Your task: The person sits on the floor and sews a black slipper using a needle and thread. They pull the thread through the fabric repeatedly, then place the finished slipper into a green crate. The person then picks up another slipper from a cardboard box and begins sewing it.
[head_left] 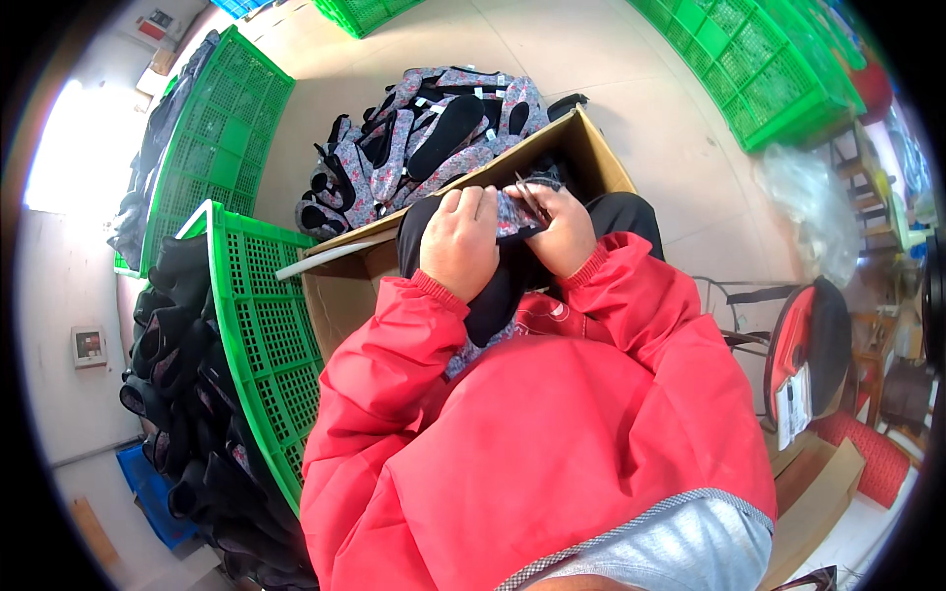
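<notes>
Both hands are together above my lap, at the near side of an open cardboard box (pixel 606 148). My left hand (pixel 461 244) is closed on one side of a floral slipper (pixel 512 219) with a dark edge. My right hand (pixel 562 231) grips a small pair of dark metal scissors (pixel 530 197) and also touches the slipper's other side. The fingers and red sleeves cover much of the slipper. Past the box, a heap of floral slippers (pixel 394 148) with black soles and small white tags lies on the floor.
Green plastic crates (pixel 261 325) stand at my left, with many dark slippers (pixel 182 394) beside them. Another green crate (pixel 749 69) is at the far right. A clear plastic bag (pixel 813 212) and a red and black round-backed chair (pixel 813 345) are on the right.
</notes>
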A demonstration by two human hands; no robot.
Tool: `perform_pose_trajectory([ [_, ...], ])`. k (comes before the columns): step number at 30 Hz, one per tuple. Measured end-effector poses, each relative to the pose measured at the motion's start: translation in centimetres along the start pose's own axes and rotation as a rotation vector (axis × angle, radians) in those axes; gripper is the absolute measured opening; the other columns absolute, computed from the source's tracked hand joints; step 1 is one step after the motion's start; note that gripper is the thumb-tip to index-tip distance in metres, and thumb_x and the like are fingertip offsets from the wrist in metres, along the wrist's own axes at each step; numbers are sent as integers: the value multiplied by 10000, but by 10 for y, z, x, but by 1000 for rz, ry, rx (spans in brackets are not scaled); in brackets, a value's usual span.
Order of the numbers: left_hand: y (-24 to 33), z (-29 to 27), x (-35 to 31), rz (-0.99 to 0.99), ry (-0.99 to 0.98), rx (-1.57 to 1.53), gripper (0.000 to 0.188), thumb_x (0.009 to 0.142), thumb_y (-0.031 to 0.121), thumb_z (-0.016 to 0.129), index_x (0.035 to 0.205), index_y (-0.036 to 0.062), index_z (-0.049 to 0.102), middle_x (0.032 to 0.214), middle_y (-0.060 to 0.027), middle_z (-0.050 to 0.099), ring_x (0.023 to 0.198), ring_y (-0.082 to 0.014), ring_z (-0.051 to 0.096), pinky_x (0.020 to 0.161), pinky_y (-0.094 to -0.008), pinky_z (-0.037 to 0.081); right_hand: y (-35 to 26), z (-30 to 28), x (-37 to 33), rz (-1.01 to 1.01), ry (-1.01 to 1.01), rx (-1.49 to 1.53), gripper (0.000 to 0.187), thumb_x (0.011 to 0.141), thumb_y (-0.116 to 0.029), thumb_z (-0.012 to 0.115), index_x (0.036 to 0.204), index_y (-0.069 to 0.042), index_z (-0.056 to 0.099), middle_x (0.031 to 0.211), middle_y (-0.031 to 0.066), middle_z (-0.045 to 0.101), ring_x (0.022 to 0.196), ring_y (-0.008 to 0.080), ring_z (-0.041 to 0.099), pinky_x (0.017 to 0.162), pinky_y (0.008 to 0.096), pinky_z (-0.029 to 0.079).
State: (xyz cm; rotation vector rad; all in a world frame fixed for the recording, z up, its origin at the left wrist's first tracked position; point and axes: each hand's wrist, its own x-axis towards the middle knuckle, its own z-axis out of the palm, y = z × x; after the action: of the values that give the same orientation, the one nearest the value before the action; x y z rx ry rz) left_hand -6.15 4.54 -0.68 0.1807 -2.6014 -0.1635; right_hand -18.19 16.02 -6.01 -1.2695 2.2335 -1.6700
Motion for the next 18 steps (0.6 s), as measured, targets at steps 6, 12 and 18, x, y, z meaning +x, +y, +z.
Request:
perform_pose_trajectory([
  [6,1,-33,-20,-7,-232,-171,442,594,-8,657,1035,-15,629,928,-133,589,912,-333,580,815,-404,492,-19,-20,-12,-68,-340,101,343,663,43,669,993,-46,693,860,151,653,793,308,616,716,355,493],
  [12,1,-62,-31,-203,-331,-444,209,680,9,701,880,23,644,821,-140,609,802,-366,609,713,-405,492,-34,-24,-6,59,-631,514,267,652,96,592,885,-14,661,804,88,632,770,191,605,724,294,471],
  [18,-9,-69,-45,-934,-642,-1155,117,886,87,691,954,-4,664,901,-20,680,796,-62,596,701,-265,481,-16,-8,-20,339,-791,1004,306,746,104,531,1029,13,604,999,38,614,902,92,562,847,239,441],
])
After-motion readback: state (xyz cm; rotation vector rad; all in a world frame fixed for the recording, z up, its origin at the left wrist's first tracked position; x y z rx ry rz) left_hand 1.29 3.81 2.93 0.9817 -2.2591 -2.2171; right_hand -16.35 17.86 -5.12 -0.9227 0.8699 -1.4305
